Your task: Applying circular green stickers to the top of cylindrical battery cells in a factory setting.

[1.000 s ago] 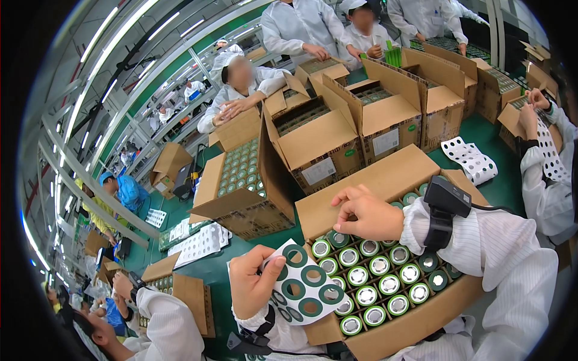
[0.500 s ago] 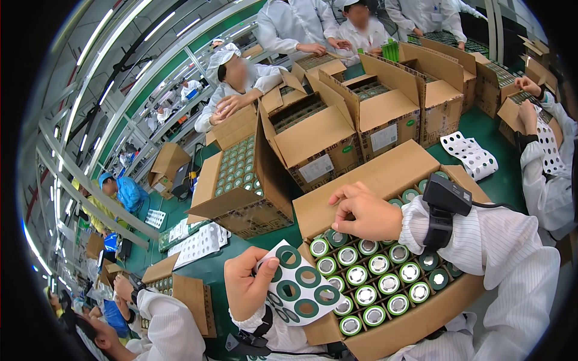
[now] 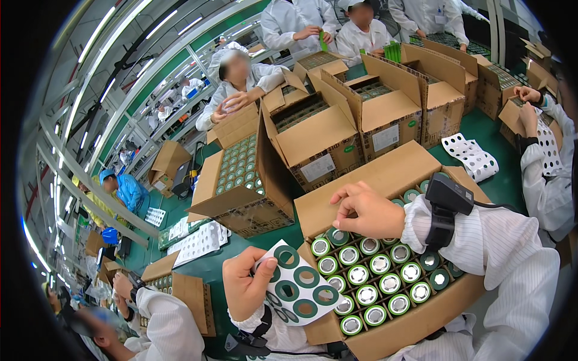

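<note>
While our left hand (image 3: 247, 287) pinches the sticker sheet (image 3: 299, 290), the cells stand upright in our box.
We hold the white sheet of green rings tilted, its long axis running toward the lower right, overlapping the cardboard box (image 3: 385, 174); our right hand (image 3: 368, 212), fingers loosely curled, hovers over the cylindrical cells (image 3: 376, 280) beside it.

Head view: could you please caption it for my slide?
Left hand holds a ring-sticker sheet; right hand reaches over boxed cylindrical cells.

Right hand (image 3: 368, 212) shifted left (slightly)
</note>
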Available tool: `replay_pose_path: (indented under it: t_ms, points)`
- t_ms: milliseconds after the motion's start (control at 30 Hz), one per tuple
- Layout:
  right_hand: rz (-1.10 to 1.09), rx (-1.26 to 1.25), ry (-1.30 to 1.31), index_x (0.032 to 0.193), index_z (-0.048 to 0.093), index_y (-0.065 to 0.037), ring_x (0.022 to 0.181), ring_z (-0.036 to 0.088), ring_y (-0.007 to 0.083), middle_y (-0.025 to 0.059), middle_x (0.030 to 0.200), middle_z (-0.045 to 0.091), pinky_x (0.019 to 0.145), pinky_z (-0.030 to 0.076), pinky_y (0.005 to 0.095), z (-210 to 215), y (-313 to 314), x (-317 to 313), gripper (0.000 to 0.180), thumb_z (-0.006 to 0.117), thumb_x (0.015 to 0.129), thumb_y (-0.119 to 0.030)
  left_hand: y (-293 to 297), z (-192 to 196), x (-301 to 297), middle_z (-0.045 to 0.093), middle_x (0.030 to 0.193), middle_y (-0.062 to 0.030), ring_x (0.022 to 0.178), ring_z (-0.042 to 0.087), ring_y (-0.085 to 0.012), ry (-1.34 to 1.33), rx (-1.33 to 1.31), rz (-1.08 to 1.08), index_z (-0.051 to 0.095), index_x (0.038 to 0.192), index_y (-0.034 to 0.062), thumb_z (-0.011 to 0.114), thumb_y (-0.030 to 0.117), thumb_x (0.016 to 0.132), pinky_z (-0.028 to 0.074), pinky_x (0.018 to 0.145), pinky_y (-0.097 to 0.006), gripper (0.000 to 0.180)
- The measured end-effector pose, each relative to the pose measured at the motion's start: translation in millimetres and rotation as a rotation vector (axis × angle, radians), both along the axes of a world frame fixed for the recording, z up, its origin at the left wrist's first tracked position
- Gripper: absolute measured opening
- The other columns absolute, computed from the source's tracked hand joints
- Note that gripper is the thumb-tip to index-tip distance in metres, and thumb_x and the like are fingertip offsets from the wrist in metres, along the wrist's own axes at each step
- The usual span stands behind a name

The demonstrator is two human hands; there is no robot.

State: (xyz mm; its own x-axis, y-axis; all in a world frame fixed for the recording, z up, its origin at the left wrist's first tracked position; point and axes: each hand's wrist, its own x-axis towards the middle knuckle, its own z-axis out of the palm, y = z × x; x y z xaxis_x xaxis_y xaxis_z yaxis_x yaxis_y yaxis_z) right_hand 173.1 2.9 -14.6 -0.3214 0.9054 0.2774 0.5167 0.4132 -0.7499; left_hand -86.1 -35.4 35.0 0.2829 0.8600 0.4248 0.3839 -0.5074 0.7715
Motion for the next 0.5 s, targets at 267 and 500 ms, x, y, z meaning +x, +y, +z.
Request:
replay_pose_path:
  t_ms: [267, 500]
  points:
    - [-0.008, -0.011, 0.009, 0.069, 0.062, -0.004, 0.11, 0.04, 0.0282, 0.0101, 0.113, 0.053, 0.094, 0.035, 0.0356, -0.4, -0.1, -0.2, 0.019, 0.067, 0.077, -0.021, -1.3, 0.3, -3.9, 0.053, 0.053, -0.0023, 0.048, 0.043, -0.0049, -0.023, 0.012, 0.02, 0.059, 0.073, -0.0041, 0.064, 0.016, 0.083, 0.032, 0.044, -0.021, 0.023]
    - [-0.009, -0.03, -0.005, 0.069, 0.062, -0.004, 0.11, 0.04, 0.0277, 0.0102, 0.113, 0.052, 0.093, 0.036, 0.0351, 0.9, -0.5, -0.2, 0.019, 0.067, 0.076, -0.021, -0.9, -0.3, -3.5, 0.054, 0.054, -0.0021, 0.049, 0.043, -0.0047, -0.038, 0.008, 0.003, 0.059, 0.073, -0.0044, 0.064, 0.016, 0.083, 0.031, 0.045, -0.02, 0.023]
